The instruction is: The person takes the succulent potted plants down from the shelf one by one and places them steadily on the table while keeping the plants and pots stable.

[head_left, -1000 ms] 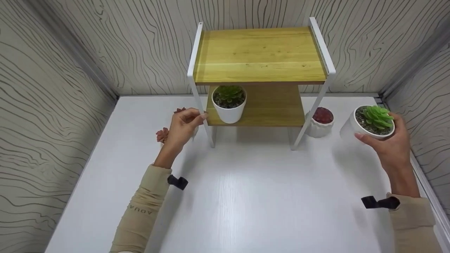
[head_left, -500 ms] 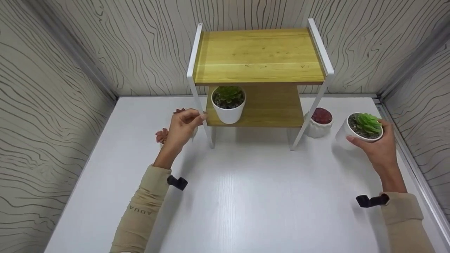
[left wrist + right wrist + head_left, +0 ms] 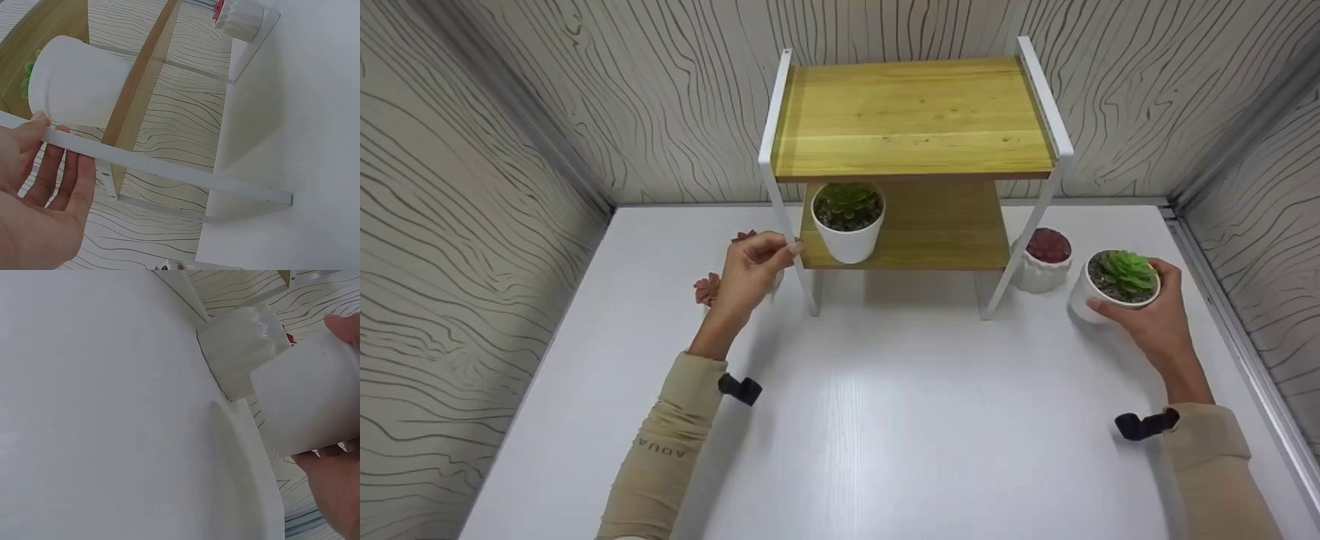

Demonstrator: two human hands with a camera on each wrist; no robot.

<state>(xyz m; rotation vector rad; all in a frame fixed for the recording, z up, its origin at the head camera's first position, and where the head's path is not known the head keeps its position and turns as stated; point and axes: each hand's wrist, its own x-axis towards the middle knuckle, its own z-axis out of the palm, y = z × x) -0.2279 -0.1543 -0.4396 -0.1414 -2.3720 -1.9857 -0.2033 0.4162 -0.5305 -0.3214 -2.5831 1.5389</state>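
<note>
My right hand (image 3: 1159, 326) grips a white pot with a bright green succulent (image 3: 1126, 276), thumb on the near side and fingers around the far side. In the right wrist view the white pot (image 3: 312, 391) hangs a little above the table, slightly tilted. My left hand (image 3: 750, 274) pinches the white left post of a two-tier shelf (image 3: 911, 120); in the left wrist view the thumb and fingers lie either side of this post (image 3: 169, 169). On the lower board stands another potted green succulent (image 3: 849, 225), close to the left hand.
A scalloped white pot with a dark red plant (image 3: 1044, 259) stands between the shelf's right leg and the held pot. Behind the left hand, reddish succulents (image 3: 707, 289) are partly hidden. Wood-patterned walls (image 3: 480, 300) enclose the white table (image 3: 915, 435).
My right hand has carried the potted succulent leftward, nearer to the dark red plant, and a little toward me. The left hand stays on the post.
</note>
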